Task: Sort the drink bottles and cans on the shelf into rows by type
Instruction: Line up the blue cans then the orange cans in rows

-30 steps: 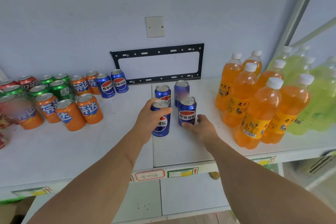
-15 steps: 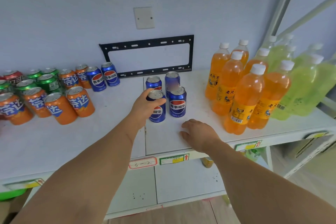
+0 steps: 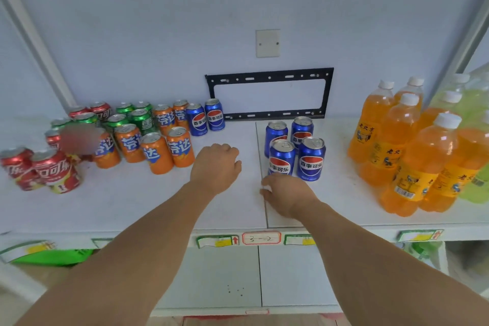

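Observation:
Several blue cola cans point(image 3: 310, 159) stand in a tight block at the shelf's middle right. Two more blue cans point(image 3: 205, 118) stand at the back, beside orange soda cans point(image 3: 156, 152), green cans point(image 3: 141, 119) and red cola cans point(image 3: 51, 169) on the left. Orange drink bottles point(image 3: 412, 167) and pale green bottles point(image 3: 473, 108) fill the right. My left hand point(image 3: 215, 165) hovers empty over the shelf between the orange cans and the blue block, fingers curled loosely. My right hand point(image 3: 285, 196) rests palm down on the shelf just in front of the blue block, holding nothing.
The white shelf point(image 3: 132, 206) has price labels along its front edge. A black metal bracket point(image 3: 268, 94) is fixed to the wall behind the cans, with a blank wall plate point(image 3: 267, 43) above it. A lower shelf shows green packaging at left.
My left hand has let go of the front blue can and drawn back to the left. My right hand stays flat on the shelf. The view has swung left, showing the red cans.

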`<state>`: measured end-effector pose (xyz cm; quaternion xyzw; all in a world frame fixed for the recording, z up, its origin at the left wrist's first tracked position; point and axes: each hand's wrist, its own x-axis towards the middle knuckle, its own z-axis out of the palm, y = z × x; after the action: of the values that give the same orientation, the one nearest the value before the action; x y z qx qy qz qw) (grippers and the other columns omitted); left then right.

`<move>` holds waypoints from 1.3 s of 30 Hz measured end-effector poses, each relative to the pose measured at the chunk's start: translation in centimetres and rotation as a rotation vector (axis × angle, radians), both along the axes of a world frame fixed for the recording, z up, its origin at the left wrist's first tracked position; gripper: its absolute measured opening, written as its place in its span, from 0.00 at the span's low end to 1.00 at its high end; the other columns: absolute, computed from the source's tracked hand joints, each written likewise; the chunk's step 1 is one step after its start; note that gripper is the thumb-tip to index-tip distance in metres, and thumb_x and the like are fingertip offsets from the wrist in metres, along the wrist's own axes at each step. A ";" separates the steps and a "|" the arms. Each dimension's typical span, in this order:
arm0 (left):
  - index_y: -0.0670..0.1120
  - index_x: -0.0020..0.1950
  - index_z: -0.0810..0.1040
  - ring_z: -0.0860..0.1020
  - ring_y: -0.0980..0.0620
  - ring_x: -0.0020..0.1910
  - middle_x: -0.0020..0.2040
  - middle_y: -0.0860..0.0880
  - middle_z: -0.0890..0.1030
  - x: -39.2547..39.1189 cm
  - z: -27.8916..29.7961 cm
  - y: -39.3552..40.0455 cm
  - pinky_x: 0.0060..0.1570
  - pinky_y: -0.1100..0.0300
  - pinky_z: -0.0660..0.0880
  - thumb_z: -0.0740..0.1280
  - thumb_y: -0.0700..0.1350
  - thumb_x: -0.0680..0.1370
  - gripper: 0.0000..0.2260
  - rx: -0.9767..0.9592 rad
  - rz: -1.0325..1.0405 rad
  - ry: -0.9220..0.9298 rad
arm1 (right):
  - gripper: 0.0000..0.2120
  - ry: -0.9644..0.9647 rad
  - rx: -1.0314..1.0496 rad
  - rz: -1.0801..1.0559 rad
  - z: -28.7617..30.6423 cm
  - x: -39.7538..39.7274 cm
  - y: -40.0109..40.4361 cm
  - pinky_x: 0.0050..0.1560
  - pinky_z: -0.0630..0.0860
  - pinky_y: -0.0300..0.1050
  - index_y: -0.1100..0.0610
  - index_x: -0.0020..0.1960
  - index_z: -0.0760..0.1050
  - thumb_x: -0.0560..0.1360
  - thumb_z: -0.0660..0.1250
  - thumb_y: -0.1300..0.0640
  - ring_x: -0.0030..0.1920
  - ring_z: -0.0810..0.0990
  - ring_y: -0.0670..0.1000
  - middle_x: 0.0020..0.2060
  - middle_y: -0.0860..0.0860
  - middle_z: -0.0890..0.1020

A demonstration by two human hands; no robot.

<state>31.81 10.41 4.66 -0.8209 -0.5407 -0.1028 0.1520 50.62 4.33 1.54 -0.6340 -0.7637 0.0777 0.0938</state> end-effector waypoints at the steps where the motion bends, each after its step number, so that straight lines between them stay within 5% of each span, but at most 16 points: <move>1: 0.49 0.66 0.76 0.78 0.49 0.55 0.60 0.48 0.81 -1.2 0.3 0.1 0.52 0.54 0.75 0.57 0.55 0.83 0.18 0.030 -0.019 0.027 | 0.18 0.006 0.012 0.012 0.4 -1.4 0.4 0.56 0.76 0.46 0.51 0.67 0.71 0.80 0.59 0.46 0.58 0.78 0.53 0.62 0.51 0.78; 10: 0.44 0.54 0.82 0.77 0.45 0.54 0.52 0.46 0.82 -13.9 0.7 1.8 0.53 0.50 0.72 0.62 0.50 0.80 0.13 0.192 -0.056 0.028 | 0.20 -0.030 0.047 0.013 2.6 -12.7 5.4 0.56 0.73 0.46 0.50 0.71 0.69 0.81 0.58 0.45 0.60 0.76 0.52 0.66 0.49 0.75; 21: 0.47 0.57 0.81 0.76 0.48 0.56 0.54 0.48 0.81 -18.1 2.9 10.0 0.56 0.53 0.72 0.61 0.52 0.81 0.13 0.201 -0.003 -0.187 | 0.16 0.147 0.229 -0.144 4.4 -16.8 16.0 0.46 0.73 0.44 0.49 0.63 0.73 0.80 0.59 0.43 0.52 0.78 0.51 0.57 0.50 0.80; 24: 0.46 0.61 0.79 0.76 0.45 0.57 0.59 0.45 0.80 -17.5 3.4 13.9 0.54 0.51 0.74 0.63 0.52 0.80 0.15 0.078 0.045 -0.342 | 0.12 0.230 0.243 -0.173 4.6 -16.3 20.1 0.41 0.73 0.45 0.49 0.57 0.73 0.79 0.60 0.44 0.44 0.76 0.49 0.51 0.50 0.80; 27: 0.52 0.71 0.71 0.75 0.45 0.62 0.67 0.46 0.75 -16.6 3.5 18.5 0.60 0.49 0.74 0.66 0.56 0.78 0.22 -0.196 0.103 -0.520 | 0.16 0.373 0.188 -0.211 4.2 -15.4 24.4 0.47 0.76 0.48 0.50 0.59 0.73 0.78 0.61 0.42 0.48 0.77 0.51 0.54 0.51 0.78; 30: 0.55 0.72 0.68 0.79 0.50 0.52 0.64 0.50 0.78 -16.1 2.9 22.4 0.52 0.54 0.77 0.69 0.58 0.75 0.27 -0.432 0.081 -0.712 | 0.28 0.792 0.101 -0.256 3.8 -14.6 28.0 0.55 0.75 0.47 0.49 0.71 0.67 0.75 0.67 0.40 0.59 0.76 0.52 0.65 0.51 0.75; 32: 0.55 0.73 0.66 0.79 0.51 0.54 0.65 0.52 0.77 -15.8 2.2 24.3 0.54 0.54 0.77 0.72 0.58 0.74 0.30 -0.569 0.050 -0.822 | 0.36 1.023 0.040 -0.289 3.3 -14.5 29.7 0.54 0.72 0.44 0.48 0.76 0.60 0.73 0.70 0.41 0.64 0.73 0.52 0.71 0.50 0.70; 39: 0.53 0.70 0.67 0.77 0.53 0.61 0.64 0.54 0.78 -13.8 -0.4 28.5 0.63 0.50 0.74 0.76 0.58 0.69 0.33 -0.735 0.006 -0.845 | 0.48 1.232 -0.121 -0.328 0.2 -13.1 34.6 0.56 0.71 0.46 0.48 0.79 0.51 0.68 0.73 0.39 0.68 0.70 0.55 0.73 0.50 0.65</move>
<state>18.06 38.96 4.31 -0.7057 -0.5573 -0.2274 -0.3737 37.50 38.94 1.73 -0.5860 -0.4571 0.4553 0.4903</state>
